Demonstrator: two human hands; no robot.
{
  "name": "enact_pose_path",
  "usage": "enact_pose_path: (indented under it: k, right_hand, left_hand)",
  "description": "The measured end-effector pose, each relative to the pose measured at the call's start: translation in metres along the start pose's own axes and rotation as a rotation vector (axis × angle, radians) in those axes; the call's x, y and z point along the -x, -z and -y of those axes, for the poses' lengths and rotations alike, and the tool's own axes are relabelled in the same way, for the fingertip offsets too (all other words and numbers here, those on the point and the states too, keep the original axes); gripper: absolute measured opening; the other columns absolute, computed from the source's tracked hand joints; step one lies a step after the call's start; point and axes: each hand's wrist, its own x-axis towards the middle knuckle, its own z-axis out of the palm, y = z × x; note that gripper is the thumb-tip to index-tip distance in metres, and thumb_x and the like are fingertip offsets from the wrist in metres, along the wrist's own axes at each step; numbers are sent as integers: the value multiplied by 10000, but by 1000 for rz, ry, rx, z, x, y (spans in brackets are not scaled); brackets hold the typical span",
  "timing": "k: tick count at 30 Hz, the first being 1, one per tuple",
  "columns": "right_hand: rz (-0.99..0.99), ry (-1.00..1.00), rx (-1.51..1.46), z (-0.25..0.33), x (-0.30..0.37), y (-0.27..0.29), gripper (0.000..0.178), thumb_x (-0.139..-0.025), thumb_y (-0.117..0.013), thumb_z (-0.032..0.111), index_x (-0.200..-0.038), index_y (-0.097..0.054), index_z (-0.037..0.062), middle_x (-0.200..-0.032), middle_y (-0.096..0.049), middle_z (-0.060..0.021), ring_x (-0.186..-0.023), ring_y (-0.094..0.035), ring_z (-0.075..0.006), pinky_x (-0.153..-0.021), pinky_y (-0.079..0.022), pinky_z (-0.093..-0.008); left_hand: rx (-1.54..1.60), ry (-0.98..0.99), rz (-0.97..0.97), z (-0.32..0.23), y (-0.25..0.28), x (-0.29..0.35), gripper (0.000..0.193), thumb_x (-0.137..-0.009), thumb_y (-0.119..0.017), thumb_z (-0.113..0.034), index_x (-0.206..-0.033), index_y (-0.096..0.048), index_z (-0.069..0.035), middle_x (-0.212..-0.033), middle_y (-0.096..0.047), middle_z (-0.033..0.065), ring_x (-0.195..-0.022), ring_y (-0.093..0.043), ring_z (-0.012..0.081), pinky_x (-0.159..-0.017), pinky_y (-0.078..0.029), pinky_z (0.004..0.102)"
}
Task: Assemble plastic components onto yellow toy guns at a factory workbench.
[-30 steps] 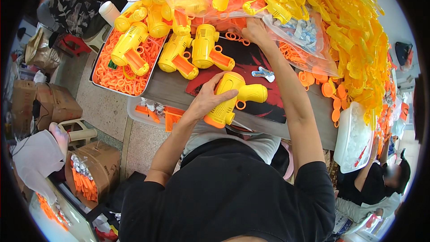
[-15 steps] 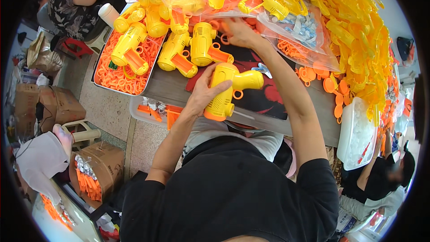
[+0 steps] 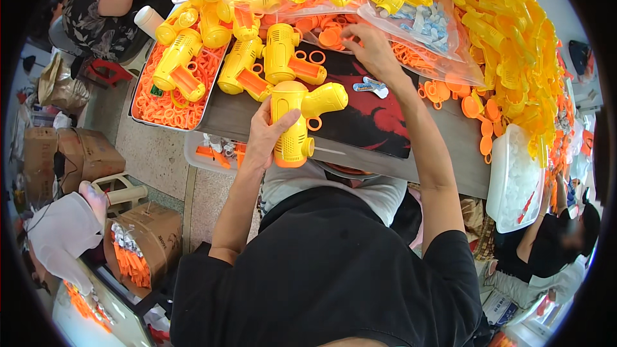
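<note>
My left hand is wrapped round a yellow plastic toy gun body, held above the table's near edge with its handle pointing right. It has orange ends and an orange ring trigger. My right hand is beyond it, fingers bent in a pinch beside the loose orange round caps. What lies between its fingertips is too small to make out. A blue-and-white sticker piece rests on the black-and-red mat below my right wrist.
Several yellow toy guns lie at the far left, some on a tray of orange rings. Yellow half shells are heaped at the right above a white tub. Clear bags cover the back. Co-workers sit at both sides.
My right hand has drawn back a little from the orange parts, to the right. The toy gun in my left hand has moved slightly left, its handle tilting up. The view has shifted slightly.
</note>
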Motion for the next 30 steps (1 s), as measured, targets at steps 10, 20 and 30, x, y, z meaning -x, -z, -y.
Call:
enact_pose_path:
  k: [10,20,30]
  right_hand:
    - [-216,266,-56,6,-33,-50,232,-902,-674,232,-1009,-652,27,-1100,-618,-104,-1023,-613,-248,-859,-510,-334]
    - [467,-240,-660,56,80,35,221,-904,-720,145,-1032,-573,40,-902,-651,-14,-827,-625,-81,-697,-495,-227]
    - [138,-371,-912,43,142,44,493,-932,-660,62,-1405,-524,47,-1311,-606,-82,-1122,-614,-149,-959,-490,-270]
  left_hand:
    - [56,-100,-74,-4,-2,13,458,-865,-746,-59,-1275,-548,-14,-1088,-667,68,-904,-661,125,-792,-559,280]
    - [-331,-433,-78,-36,-26,-7,670,-777,-820,-44,-1361,-496,2,-1182,-648,99,-1025,-654,157,-879,-545,292]
    - [-438,-401,145,-19,-54,-17,745,-755,-839,-59,-1403,-473,-12,-1209,-645,107,-1060,-645,159,-928,-533,314]
